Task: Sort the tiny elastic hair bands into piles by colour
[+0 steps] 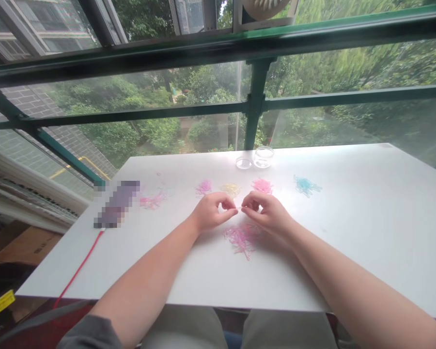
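Observation:
My left hand (215,211) and my right hand (267,210) meet above the middle of the table. Thumb and forefinger of each are pinched on opposite ends of a small thin pale piece (239,208), too small to make out its exact kind. Just below them lies a loose pile of thin pink-purple loops (241,237), like little elastic bands or clips. Beyond my fingers sit smaller piles: purple loops (204,187), yellow loops (230,188), pink loops (262,186) and, farther right, teal loops (306,185). My left hand partly covers the yellow ones.
A clear round container (263,157) stands at the table's far edge, its clear lid (243,163) beside it. To the left are a scattered pink pile (152,199) and a blurred-out phone-like object (116,204) with a red cable (78,271). Windows with green rails (148,115) rise behind the white table (378,232).

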`<state>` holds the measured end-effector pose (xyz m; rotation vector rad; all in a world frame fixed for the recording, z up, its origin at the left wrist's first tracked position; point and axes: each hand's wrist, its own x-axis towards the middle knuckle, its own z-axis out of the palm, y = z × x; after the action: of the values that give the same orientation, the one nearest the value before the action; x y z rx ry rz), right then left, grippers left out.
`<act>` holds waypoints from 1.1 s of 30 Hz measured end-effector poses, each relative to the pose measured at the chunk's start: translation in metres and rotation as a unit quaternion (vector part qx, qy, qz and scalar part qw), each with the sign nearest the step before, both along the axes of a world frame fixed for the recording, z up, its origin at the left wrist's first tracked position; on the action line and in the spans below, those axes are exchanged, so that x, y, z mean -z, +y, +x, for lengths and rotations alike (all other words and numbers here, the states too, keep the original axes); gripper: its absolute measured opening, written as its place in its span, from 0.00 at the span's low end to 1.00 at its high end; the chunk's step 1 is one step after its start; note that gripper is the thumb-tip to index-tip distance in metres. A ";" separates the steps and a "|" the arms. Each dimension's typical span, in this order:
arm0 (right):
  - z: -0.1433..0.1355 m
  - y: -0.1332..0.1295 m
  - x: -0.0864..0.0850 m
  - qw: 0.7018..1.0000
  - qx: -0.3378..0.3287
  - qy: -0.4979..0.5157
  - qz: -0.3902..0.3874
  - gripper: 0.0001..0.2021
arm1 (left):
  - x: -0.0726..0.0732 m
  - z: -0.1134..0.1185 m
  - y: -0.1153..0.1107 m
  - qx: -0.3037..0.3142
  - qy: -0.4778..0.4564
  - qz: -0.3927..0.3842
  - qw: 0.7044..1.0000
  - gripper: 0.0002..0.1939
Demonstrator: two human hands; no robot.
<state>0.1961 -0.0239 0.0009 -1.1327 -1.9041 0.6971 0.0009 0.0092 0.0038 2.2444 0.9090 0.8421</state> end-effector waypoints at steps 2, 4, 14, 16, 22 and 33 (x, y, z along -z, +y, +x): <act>0.001 0.000 0.000 1.000 -0.001 -0.002 0.004 0.02 | 0.000 0.000 0.000 0.003 0.001 0.002 1.000 0.06; 0.002 0.000 0.000 1.000 -0.005 -0.003 0.010 0.01 | 0.000 0.000 0.001 0.004 0.003 0.005 1.000 0.06; 0.003 -0.001 -0.004 1.000 -0.004 -0.002 0.022 0.03 | -0.001 0.001 -0.001 -0.010 -0.005 0.001 1.000 0.05; 0.004 -0.001 -0.006 1.000 -0.006 -0.001 0.021 0.03 | -0.001 0.001 0.000 -0.007 -0.005 -0.001 1.000 0.06; 0.007 0.000 -0.006 1.000 -0.022 -0.001 0.016 0.02 | -0.001 0.001 0.000 0.010 -0.005 0.005 1.000 0.05; 0.015 0.002 -0.009 0.999 -0.043 -0.005 -0.014 0.02 | -0.002 0.000 0.001 0.033 -0.008 0.012 0.999 0.03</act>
<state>0.2109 -0.0222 0.0103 -1.0787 -1.9675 0.7686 0.0006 0.0102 0.0057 2.2724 0.8169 0.8456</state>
